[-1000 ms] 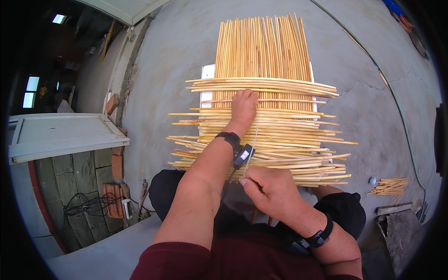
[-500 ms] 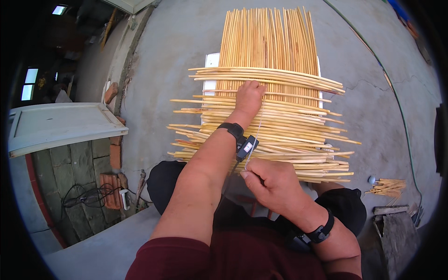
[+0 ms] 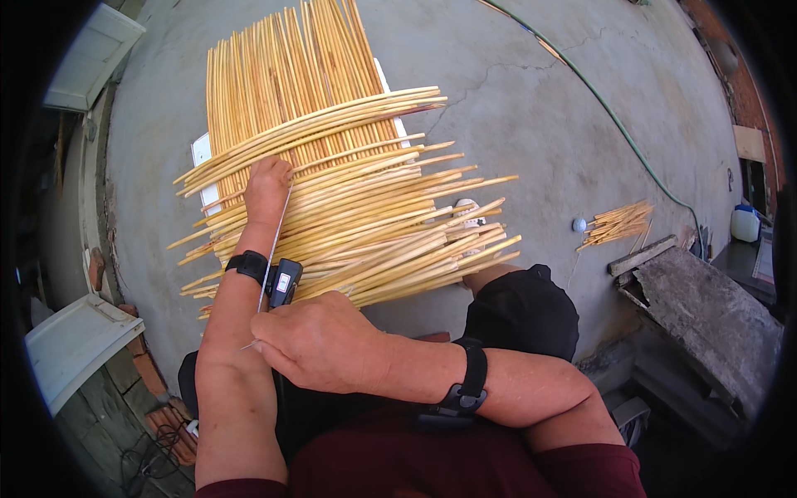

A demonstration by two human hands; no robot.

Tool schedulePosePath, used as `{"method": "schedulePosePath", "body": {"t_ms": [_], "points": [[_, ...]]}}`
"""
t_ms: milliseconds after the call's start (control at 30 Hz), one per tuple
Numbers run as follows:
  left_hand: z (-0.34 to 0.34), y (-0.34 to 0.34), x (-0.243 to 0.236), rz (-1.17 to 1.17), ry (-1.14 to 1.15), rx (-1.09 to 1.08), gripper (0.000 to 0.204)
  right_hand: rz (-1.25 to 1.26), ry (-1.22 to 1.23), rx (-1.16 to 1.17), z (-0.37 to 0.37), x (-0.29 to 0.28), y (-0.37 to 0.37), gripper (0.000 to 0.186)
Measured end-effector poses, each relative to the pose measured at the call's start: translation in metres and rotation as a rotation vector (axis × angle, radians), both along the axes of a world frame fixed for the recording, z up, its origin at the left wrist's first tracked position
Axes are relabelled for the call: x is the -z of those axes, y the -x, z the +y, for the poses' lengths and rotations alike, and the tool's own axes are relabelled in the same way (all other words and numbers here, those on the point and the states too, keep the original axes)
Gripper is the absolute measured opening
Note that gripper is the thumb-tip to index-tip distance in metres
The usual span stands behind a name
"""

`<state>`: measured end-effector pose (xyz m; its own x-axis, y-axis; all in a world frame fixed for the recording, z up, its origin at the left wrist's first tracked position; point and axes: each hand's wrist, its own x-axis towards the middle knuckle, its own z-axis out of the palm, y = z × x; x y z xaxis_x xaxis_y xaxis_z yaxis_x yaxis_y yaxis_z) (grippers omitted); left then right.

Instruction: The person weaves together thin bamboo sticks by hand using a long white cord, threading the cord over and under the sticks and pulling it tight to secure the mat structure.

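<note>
Pale sticks (image 3: 357, 195) lie crosswise over the white board (image 3: 201, 151), right under the left hand (image 3: 268, 178) and beyond the right hand (image 3: 311, 340). A moment ago the right hand sat clear of the left forearm (image 3: 237, 332); now it overlaps it, on the wearer's side of the board. Curled into a fist, palm turned inward, it grips the string (image 3: 281, 224) taut. The left hand reaches out above the board, fingers bent downward; I can't tell whether they pinch anything.
</note>
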<state>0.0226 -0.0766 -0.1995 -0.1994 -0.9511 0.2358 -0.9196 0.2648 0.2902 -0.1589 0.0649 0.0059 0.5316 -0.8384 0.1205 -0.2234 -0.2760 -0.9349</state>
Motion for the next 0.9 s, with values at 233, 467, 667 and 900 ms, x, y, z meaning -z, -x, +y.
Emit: {"method": "schedulePosePath", "body": {"t_ms": [233, 467, 667, 900], "points": [[-0.003, -0.003, -0.001, -0.024, -0.055, -0.004, 0.004, 0.038, -0.028, -0.041, 0.002, -0.003, 0.004, 0.020], [-0.005, 0.000, -0.006, 0.022, -0.042, 0.040, 0.011, 0.042, -0.038, -0.024, 0.003, -0.004, 0.008, 0.020], [-0.005, 0.001, -0.013, 0.034, -0.055, 0.029, 0.013, -0.008, -0.032, -0.005, 0.001, -0.005, 0.010, 0.020], [-0.001, 0.007, -0.010, 0.035, -0.028, -0.049, 0.007, 0.007, -0.073, -0.051, 0.001, -0.010, 0.010, 0.018]]}}
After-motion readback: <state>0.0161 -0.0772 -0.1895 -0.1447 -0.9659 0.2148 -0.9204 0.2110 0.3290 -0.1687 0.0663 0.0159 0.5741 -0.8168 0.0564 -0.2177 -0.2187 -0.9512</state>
